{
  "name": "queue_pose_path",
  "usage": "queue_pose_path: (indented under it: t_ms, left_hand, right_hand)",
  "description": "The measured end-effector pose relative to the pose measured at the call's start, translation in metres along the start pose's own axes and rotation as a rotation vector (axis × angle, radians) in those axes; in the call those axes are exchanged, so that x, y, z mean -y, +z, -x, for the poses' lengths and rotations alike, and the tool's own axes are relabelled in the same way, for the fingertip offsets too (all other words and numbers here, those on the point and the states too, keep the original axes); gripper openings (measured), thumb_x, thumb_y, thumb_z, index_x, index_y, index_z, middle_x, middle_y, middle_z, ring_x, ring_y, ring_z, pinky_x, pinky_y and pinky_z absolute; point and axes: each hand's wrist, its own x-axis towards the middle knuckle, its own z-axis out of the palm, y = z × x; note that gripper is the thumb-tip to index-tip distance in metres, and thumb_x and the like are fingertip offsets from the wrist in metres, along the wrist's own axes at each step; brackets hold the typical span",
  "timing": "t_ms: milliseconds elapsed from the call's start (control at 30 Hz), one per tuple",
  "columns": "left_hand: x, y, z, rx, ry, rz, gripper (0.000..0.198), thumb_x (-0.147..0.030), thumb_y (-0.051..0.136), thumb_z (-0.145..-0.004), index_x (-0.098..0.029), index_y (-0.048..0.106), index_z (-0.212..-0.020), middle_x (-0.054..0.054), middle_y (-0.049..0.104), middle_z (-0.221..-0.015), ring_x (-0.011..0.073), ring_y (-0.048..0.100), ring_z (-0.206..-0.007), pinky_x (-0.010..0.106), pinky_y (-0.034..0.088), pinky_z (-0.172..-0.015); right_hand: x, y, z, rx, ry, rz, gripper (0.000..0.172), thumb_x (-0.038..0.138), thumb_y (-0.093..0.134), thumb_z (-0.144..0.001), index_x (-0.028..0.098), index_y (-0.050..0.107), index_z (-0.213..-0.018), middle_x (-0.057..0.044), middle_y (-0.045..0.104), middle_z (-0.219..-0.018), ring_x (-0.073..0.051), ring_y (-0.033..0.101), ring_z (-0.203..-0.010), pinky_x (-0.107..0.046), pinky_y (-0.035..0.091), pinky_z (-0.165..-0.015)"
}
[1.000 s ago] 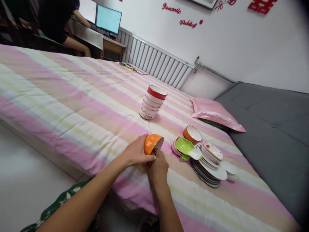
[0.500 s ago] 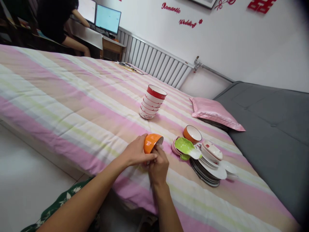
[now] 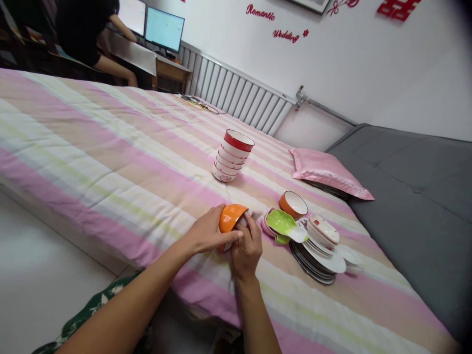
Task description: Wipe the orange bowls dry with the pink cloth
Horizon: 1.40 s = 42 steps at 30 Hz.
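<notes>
An orange bowl [image 3: 233,217] is tilted on its side just above the bed's near edge, its mouth turned to the right. My left hand [image 3: 209,230] grips it from the left, thumb across the near side. At the bowl's mouth is my right hand [image 3: 248,246], its fingers curled at the rim and partly inside. A small whitish bit shows by those fingers, too little to name. Just to the right lies a green leaf-shaped dish [image 3: 282,222] on pink ones. Behind it sits another orange bowl [image 3: 294,205] with a white inside.
Farther back stands a stack of red-and-white bowls [image 3: 232,156]. Stacked plates [image 3: 313,263] with white dishes [image 3: 324,228] on top are at the right. A pink pillow [image 3: 328,169] lies by the grey headboard [image 3: 413,196]. A person [image 3: 86,32] sits at a desk with monitors.
My right hand has shifted slightly right and up along the bowl's mouth, its fingers now nearer the rim. My left hand and the bowl have hardly moved.
</notes>
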Motion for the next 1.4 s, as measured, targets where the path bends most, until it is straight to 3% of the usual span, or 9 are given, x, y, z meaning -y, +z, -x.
queue_pose_path:
  t_ms: [100,200,433,567,700,800,900,1100,1400]
  left_hand:
    - [-0.001,0.0,0.0,0.015,-0.007,-0.016,0.075,-0.058,0.062,-0.074,-0.014,0.045,-0.132,0.017,0.054,-0.128,0.0326,0.053,-0.116,0.043,0.042,-0.097]
    - [0.0,0.0,0.0,0.022,-0.016,-0.027,0.078,-0.06,0.062,-0.073,-0.013,0.044,-0.133,0.018,0.054,-0.128,0.0336,0.053,-0.115,0.044,0.042,-0.097]
    - [0.0,-0.001,-0.001,0.031,-0.029,-0.032,0.084,-0.066,0.062,-0.07,-0.013,0.044,-0.132,0.018,0.055,-0.126,0.0353,0.054,-0.114,0.045,0.042,-0.096]
    - [-0.001,-0.002,-0.001,0.02,-0.014,-0.003,0.082,-0.065,0.064,-0.069,-0.014,0.046,-0.131,0.016,0.057,-0.122,0.0346,0.056,-0.11,0.044,0.044,-0.093]
    - [-0.003,-0.002,-0.001,0.011,0.012,0.037,0.072,-0.058,0.066,-0.07,-0.017,0.05,-0.127,0.013,0.06,-0.119,0.0332,0.056,-0.11,0.043,0.044,-0.093]
    - [-0.003,-0.003,-0.001,0.003,0.015,0.035,0.07,-0.056,0.067,-0.07,-0.018,0.05,-0.126,0.012,0.06,-0.119,0.0328,0.055,-0.111,0.043,0.044,-0.094]
    - [-0.002,-0.003,-0.001,0.011,0.019,0.023,0.068,-0.052,0.067,-0.069,-0.019,0.051,-0.126,0.011,0.06,-0.119,0.0321,0.056,-0.109,0.042,0.045,-0.093]
    - [0.001,0.0,-0.002,0.005,-0.047,-0.021,0.067,-0.03,0.067,-0.064,-0.02,0.049,-0.128,0.01,0.059,-0.123,0.0314,0.057,-0.11,0.038,0.044,-0.094]
    - [0.0,0.004,-0.004,0.015,-0.072,-0.084,0.084,-0.028,0.066,-0.058,-0.014,0.041,-0.138,0.014,0.054,-0.131,0.0341,0.055,-0.113,0.039,0.044,-0.095]
  right_hand:
    - [0.0,0.002,0.0,0.013,0.04,-0.023,0.026,0.024,0.045,-0.093,0.015,0.066,-0.107,-0.016,0.052,-0.121,-0.023,0.053,-0.116,-0.04,0.05,-0.094]
    - [0.0,0.003,0.0,-0.026,0.099,-0.011,0.028,0.03,0.044,-0.093,0.014,0.067,-0.1,-0.013,0.051,-0.102,-0.02,0.057,-0.098,-0.035,0.052,-0.083]
    - [0.0,0.006,0.004,-0.01,0.228,-0.004,0.037,0.05,0.034,-0.093,0.019,0.054,-0.094,-0.008,0.063,-0.086,-0.02,0.062,-0.083,-0.032,0.051,-0.071]
    - [0.0,0.008,0.004,0.017,0.199,-0.029,0.033,0.045,0.033,-0.094,0.02,0.054,-0.091,-0.011,0.067,-0.095,-0.022,0.064,-0.098,-0.034,0.051,-0.079]
    - [0.0,0.01,0.002,0.123,0.102,0.017,0.038,0.035,0.032,-0.096,0.016,0.057,-0.116,-0.015,0.063,-0.118,-0.024,0.055,-0.119,-0.04,0.046,-0.096]
    - [-0.001,0.011,0.001,0.183,0.072,0.064,0.038,0.031,0.033,-0.096,0.015,0.055,-0.123,-0.015,0.06,-0.125,-0.024,0.05,-0.124,-0.042,0.042,-0.101]
    - [-0.003,0.013,0.0,0.23,0.062,0.07,0.036,0.029,0.038,-0.095,0.016,0.054,-0.125,-0.013,0.062,-0.123,-0.024,0.052,-0.12,-0.041,0.042,-0.099]
    - [-0.006,0.013,-0.001,0.32,0.131,0.13,0.041,0.016,0.045,-0.087,0.017,0.05,-0.128,-0.013,0.061,-0.123,-0.024,0.052,-0.115,-0.04,0.042,-0.091]
    - [-0.005,0.003,-0.011,0.53,0.289,0.207,0.044,0.018,0.05,-0.082,0.018,0.052,-0.125,-0.012,0.063,-0.117,-0.026,0.056,-0.101,-0.035,0.04,-0.077]
